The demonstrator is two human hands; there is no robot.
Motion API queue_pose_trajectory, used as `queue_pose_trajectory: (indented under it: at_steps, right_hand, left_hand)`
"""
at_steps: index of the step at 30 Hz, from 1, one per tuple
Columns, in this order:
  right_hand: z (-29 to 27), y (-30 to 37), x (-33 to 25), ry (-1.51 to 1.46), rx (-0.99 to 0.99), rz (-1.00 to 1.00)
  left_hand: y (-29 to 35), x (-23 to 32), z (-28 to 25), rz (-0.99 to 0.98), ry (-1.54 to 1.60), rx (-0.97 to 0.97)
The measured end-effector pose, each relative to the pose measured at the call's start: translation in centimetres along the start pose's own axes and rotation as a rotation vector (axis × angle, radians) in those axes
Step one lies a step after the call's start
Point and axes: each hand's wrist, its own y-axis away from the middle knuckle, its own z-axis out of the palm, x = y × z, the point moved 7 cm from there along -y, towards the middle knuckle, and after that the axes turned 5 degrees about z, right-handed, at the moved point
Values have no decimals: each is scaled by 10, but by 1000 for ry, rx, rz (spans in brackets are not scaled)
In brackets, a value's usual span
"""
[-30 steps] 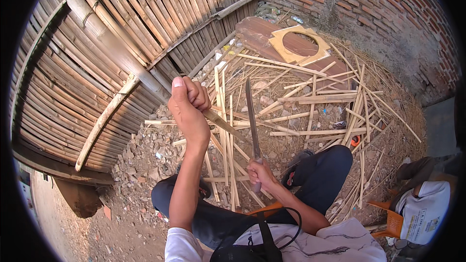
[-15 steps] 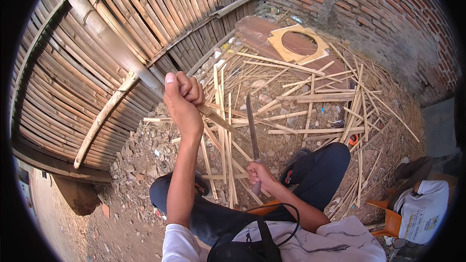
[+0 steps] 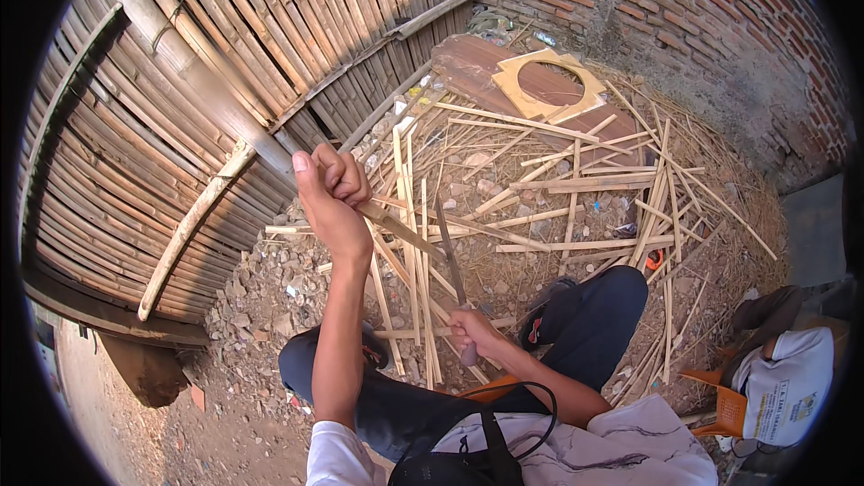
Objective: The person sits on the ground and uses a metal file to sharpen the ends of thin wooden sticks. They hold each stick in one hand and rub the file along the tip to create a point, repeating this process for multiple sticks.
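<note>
My left hand (image 3: 333, 211) is raised at centre-left, its fingers closed round one end of a flat bamboo strip (image 3: 403, 232). That strip slants down to the right, towards the knife. In my right hand (image 3: 477, 331), low between my knees, is the handle of a long, dark-bladed knife (image 3: 449, 252). The blade points up and away from me. It meets or crosses the strip near the strip's lower end; whether they touch I cannot tell. Several pale split bamboo strips (image 3: 423, 279) lie on the ground just beyond my hands.
More strips (image 3: 594, 183) are scattered ahead and to the right. A brown board (image 3: 468, 63) carries a yellowish frame (image 3: 513, 94) with a round hole. A bamboo wall (image 3: 108, 189) stands left, a brick wall (image 3: 702, 27) at the back. An orange chair (image 3: 731, 409) with white cloth is at right.
The knife and my right hand have shifted left, bringing the blade to the held strip. My left hand has dropped slightly and moved a little left, still gripping the strip.
</note>
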Motion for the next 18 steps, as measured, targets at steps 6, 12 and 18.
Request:
queue_pose_trajectory:
  at_steps: [6,12,18]
  right_hand:
    - [-42,-4,7,-76,172,-4]
    - [0,40,-54,-79,85,-250]
    - [46,82,-107,-101,-97,-444]
  left_hand:
    - [-7,-6,8,6,69,-41]
    - [0,7,23,-51,85,-279]
    - [2,-8,15,5,227,-336]
